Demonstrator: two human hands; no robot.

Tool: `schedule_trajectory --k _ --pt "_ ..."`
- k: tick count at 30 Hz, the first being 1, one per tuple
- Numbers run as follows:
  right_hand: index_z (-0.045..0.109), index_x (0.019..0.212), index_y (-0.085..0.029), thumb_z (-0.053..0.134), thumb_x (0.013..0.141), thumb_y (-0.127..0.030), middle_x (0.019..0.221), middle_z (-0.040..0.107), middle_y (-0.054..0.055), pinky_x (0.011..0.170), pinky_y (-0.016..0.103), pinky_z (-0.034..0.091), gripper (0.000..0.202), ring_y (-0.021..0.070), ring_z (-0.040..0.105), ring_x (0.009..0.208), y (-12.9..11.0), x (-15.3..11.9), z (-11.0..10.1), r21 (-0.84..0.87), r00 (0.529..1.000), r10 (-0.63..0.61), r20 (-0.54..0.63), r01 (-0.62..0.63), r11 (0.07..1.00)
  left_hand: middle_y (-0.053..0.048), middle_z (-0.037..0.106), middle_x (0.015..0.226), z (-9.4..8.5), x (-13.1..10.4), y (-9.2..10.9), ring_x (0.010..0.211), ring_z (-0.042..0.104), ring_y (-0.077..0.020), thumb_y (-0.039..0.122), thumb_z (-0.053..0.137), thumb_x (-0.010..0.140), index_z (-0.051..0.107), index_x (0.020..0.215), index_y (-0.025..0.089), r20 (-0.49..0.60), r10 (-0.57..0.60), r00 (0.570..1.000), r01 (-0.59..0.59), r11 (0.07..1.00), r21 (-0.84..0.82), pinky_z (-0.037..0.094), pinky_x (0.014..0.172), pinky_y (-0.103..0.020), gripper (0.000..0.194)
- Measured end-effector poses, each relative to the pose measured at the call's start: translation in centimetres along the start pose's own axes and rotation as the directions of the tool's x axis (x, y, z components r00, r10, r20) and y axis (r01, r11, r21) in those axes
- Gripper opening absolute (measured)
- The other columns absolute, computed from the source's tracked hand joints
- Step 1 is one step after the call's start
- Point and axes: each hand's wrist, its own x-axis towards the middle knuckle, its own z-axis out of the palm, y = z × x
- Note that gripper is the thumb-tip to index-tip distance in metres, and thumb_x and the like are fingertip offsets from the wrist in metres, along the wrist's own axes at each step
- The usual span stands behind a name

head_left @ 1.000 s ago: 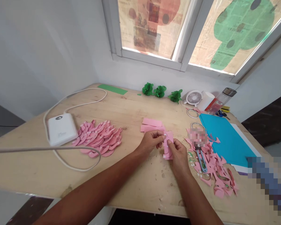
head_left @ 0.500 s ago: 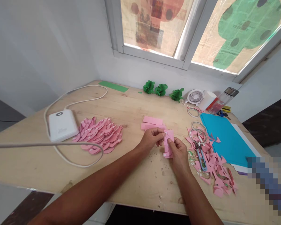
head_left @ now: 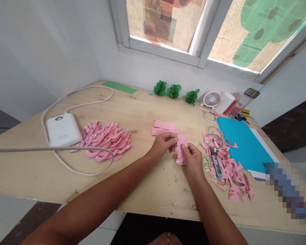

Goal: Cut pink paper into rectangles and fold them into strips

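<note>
Both hands are closed on one small pink paper piece [head_left: 182, 157], held over the middle of the table. My left hand [head_left: 163, 143] pinches its upper left edge, where a small white patch shows. From the right, my right hand [head_left: 193, 158] grips it with the thumb lying across its face. Flat pink paper strips [head_left: 164, 125] lie just behind my left hand. Off to the left is a heap of cut, wavy pink paper pieces [head_left: 109, 141]. Right of my right hand, blue-handled snips [head_left: 217, 164] rest on pink paper scraps [head_left: 232, 173].
A white power bank [head_left: 63, 131] with a looping cable sits left. Green paper flowers [head_left: 173, 91], a small fan [head_left: 212, 99] and a glass bottle [head_left: 243, 102] stand along the wall. Blue sheets [head_left: 244, 146] and tape rings [head_left: 214, 141] are on the right.
The camera view has shifted slightly, so the table contents sit a little higher and further left. Both hands keep the same hold on the pink paper piece.
</note>
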Motion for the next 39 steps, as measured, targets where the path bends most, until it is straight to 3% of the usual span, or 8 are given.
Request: schedule_trajectory --k 5,18,25,39 --pt "0.064 0.082 -0.018 0.068 0.074 -0.046 0.066 0.057 -0.003 0.052 0.022 0.035 0.030 0.0105 0.045 0.057 0.25 0.16 -0.17 -0.003 0.999 -0.015 -0.034 0.015 1.000 0.003 0.057 0.056 -0.03 -0.07 0.01 0.044 0.049 -0.0077 0.038 0.071 0.066 0.060 0.073 0.017 0.039 -0.035 0.999 0.034 0.999 0.019 0.037 0.046 -0.021 0.025" --pt "0.063 0.081 -0.018 0.065 0.077 -0.045 0.064 0.052 -0.004 0.052 0.023 0.034 0.027 0.0111 0.044 0.057 0.14 0.38 -0.51 0.007 0.995 -0.057 -0.086 0.058 0.998 0.000 0.062 0.057 -0.08 -0.33 -0.10 0.047 0.054 -0.0092 0.038 0.074 0.066 0.059 0.067 0.016 0.195 -0.100 0.976 0.075 0.988 0.133 0.036 0.045 -0.020 0.026" --pt "0.064 0.083 -0.018 0.064 0.078 -0.046 0.059 0.046 -0.006 0.048 0.021 0.028 0.028 0.0097 0.037 0.052 0.35 0.43 -0.50 0.025 0.995 -0.054 -0.086 0.056 0.998 0.000 0.061 0.057 -0.27 -0.35 -0.17 0.047 0.053 -0.0089 0.033 0.071 0.069 0.061 0.069 0.016 0.213 -0.092 0.973 0.058 0.985 0.160 0.037 0.046 -0.020 0.019" --pt "0.062 0.078 -0.019 0.068 0.074 -0.046 0.058 0.049 -0.006 0.049 0.022 0.032 0.028 0.0099 0.040 0.053 -0.01 0.34 -0.43 0.060 0.994 -0.040 -0.106 0.047 0.997 0.002 0.060 0.055 -0.22 -0.19 -0.19 0.048 0.053 -0.0079 0.026 0.068 0.070 0.059 0.068 0.015 0.227 -0.076 0.971 0.036 0.984 0.174 0.038 0.046 -0.018 0.015"
